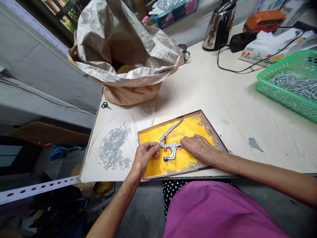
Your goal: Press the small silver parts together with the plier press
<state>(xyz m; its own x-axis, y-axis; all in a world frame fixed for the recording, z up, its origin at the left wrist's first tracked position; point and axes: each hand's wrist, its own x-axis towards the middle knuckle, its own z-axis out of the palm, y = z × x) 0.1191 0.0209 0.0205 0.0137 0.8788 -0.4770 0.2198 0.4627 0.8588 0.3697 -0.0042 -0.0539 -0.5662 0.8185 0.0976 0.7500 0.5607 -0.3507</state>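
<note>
A shallow wooden tray point(145, 155) with a yellow lining lies at the table's front edge. On it stands a silver hand press tool point(170, 138) with its long lever raised toward the back. My left hand point(145, 155) pinches a small silver piece at the tool's jaw on its left side. My right hand point(198, 147) rests on the tool's base, fingers curled over it. Several small silver pins point(210, 130) lie along the tray's right and front edges.
A heap of silver pins point(114, 145) lies on white cloth left of the tray. Behind stands a big open sack point(126, 49), with small green scissors point(106, 105) beside it. A green basket point(292, 82) of metal parts, a kettle point(219, 24) and cables sit at right.
</note>
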